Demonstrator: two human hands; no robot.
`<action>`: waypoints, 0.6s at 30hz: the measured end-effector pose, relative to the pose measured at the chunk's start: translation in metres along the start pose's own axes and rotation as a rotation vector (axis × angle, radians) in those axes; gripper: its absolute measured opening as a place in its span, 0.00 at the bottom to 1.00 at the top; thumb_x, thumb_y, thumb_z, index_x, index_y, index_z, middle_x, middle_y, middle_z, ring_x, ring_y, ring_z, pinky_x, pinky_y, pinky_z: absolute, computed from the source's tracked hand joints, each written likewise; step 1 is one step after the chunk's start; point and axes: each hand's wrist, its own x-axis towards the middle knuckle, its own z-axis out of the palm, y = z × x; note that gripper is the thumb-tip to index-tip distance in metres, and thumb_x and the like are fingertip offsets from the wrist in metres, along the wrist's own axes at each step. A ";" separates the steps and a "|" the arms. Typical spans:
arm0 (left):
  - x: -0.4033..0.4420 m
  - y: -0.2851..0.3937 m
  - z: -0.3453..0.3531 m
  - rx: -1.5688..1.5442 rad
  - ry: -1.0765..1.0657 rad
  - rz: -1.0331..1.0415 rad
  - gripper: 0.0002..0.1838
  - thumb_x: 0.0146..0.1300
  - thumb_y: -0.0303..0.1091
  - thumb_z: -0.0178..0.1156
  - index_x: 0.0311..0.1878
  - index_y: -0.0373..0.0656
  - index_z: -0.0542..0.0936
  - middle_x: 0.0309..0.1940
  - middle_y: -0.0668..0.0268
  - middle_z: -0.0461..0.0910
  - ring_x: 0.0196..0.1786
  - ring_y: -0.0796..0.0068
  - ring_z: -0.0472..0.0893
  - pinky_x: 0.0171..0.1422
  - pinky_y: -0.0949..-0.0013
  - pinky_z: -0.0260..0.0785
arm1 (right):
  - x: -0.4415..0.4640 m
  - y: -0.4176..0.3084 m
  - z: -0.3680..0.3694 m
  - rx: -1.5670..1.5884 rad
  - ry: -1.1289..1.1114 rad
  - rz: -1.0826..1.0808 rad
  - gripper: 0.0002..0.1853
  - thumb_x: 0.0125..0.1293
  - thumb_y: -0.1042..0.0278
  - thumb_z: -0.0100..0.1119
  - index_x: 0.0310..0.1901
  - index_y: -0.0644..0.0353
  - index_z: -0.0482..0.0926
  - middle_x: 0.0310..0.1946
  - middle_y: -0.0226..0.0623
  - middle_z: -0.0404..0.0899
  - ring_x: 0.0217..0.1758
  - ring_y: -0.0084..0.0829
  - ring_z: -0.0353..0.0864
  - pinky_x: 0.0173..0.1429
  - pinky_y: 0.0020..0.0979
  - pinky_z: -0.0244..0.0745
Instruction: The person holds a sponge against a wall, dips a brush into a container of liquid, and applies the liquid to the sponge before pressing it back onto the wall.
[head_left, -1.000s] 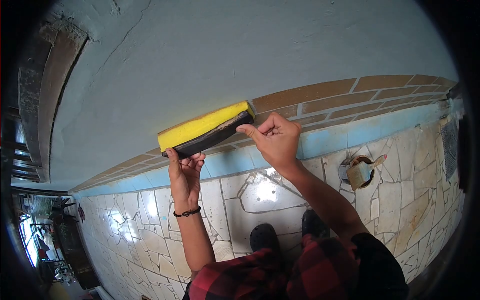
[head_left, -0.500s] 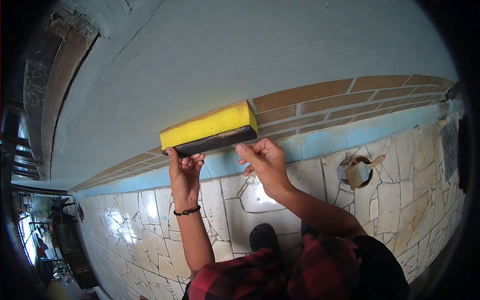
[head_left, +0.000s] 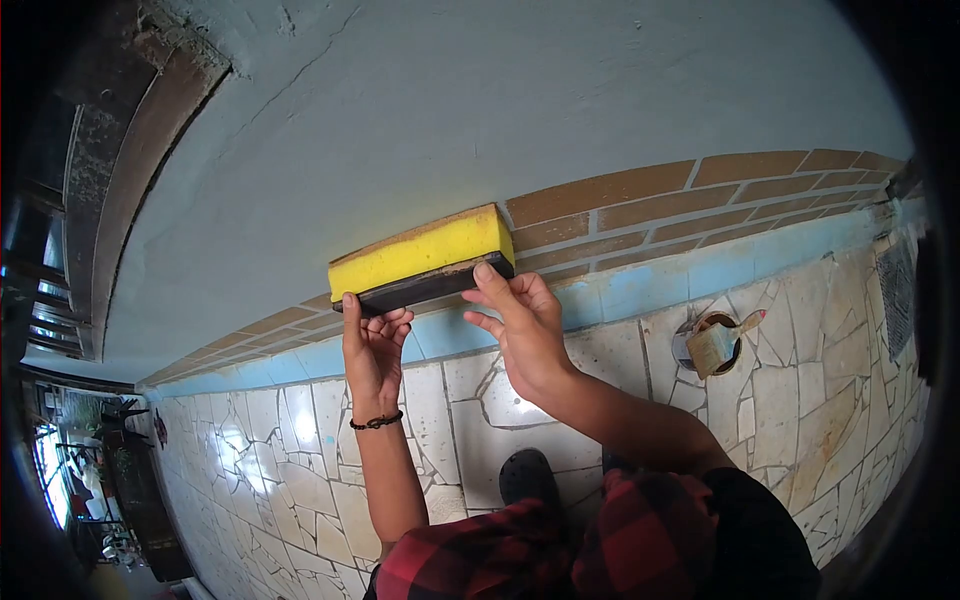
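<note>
"Where's the yellow block [head_left: 425,250]?"

"At about eleven o'clock, just off the view's centre, up beside the grey wall [head_left: 600,90]. Its black backing [head_left: 420,290] faces the person; any contact with the wall is hidden."

"And the hands?"

"The left hand [head_left: 376,350], at eight o'clock, pinches the block's left end, thumb over the backing, fingers curled beneath. The right hand [head_left: 525,335], at four, pinches near the other end, lower fingers loose."

"What's around?"

"Brown bricks [head_left: 600,195] run toward two o'clock. Near three, a brush [head_left: 709,352] lies across a container [head_left: 683,349] on the tiled floor [head_left: 820,400]."
</note>
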 end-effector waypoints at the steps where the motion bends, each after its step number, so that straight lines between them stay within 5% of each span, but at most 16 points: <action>1: 0.000 0.000 -0.001 0.001 -0.012 -0.010 0.30 0.70 0.61 0.60 0.52 0.38 0.77 0.32 0.56 0.86 0.37 0.65 0.87 0.46 0.69 0.79 | -0.002 0.001 0.001 -0.005 0.003 0.002 0.23 0.62 0.56 0.77 0.40 0.57 0.69 0.40 0.34 0.79 0.46 0.23 0.80 0.49 0.31 0.79; 8: -0.019 -0.001 -0.022 -0.066 -0.075 0.050 0.27 0.72 0.57 0.57 0.50 0.38 0.81 0.36 0.55 0.86 0.40 0.65 0.86 0.50 0.63 0.79 | -0.015 0.008 -0.016 -0.001 -0.040 0.044 0.22 0.62 0.61 0.77 0.42 0.59 0.69 0.40 0.36 0.80 0.47 0.24 0.81 0.48 0.29 0.78; 10: -0.032 -0.002 -0.040 -0.135 -0.128 0.105 0.27 0.72 0.57 0.57 0.52 0.38 0.80 0.40 0.55 0.86 0.44 0.65 0.85 0.54 0.62 0.77 | -0.024 0.021 -0.035 -0.057 -0.145 0.012 0.18 0.65 0.67 0.71 0.45 0.56 0.68 0.47 0.38 0.79 0.53 0.30 0.80 0.54 0.35 0.76; 12: -0.045 -0.004 -0.065 -0.225 -0.186 0.149 0.24 0.72 0.54 0.57 0.58 0.44 0.79 0.48 0.64 0.85 0.52 0.65 0.83 0.60 0.53 0.75 | -0.036 0.025 -0.046 -0.059 -0.240 -0.019 0.19 0.65 0.72 0.70 0.47 0.56 0.66 0.50 0.40 0.77 0.55 0.31 0.80 0.57 0.36 0.76; 15: -0.068 -0.018 -0.094 -0.170 -0.178 0.250 0.32 0.72 0.54 0.57 0.71 0.45 0.70 0.66 0.63 0.77 0.68 0.63 0.75 0.74 0.52 0.65 | -0.050 0.026 -0.056 -0.070 -0.389 -0.055 0.27 0.59 0.78 0.72 0.50 0.57 0.61 0.53 0.43 0.74 0.55 0.31 0.79 0.60 0.36 0.76; 18: -0.083 -0.042 -0.112 -0.222 -0.217 0.228 0.36 0.70 0.54 0.61 0.74 0.44 0.67 0.68 0.62 0.74 0.71 0.60 0.72 0.76 0.51 0.61 | -0.057 0.028 -0.070 -0.130 -0.449 -0.063 0.28 0.59 0.78 0.72 0.52 0.58 0.61 0.53 0.42 0.74 0.57 0.32 0.77 0.61 0.38 0.75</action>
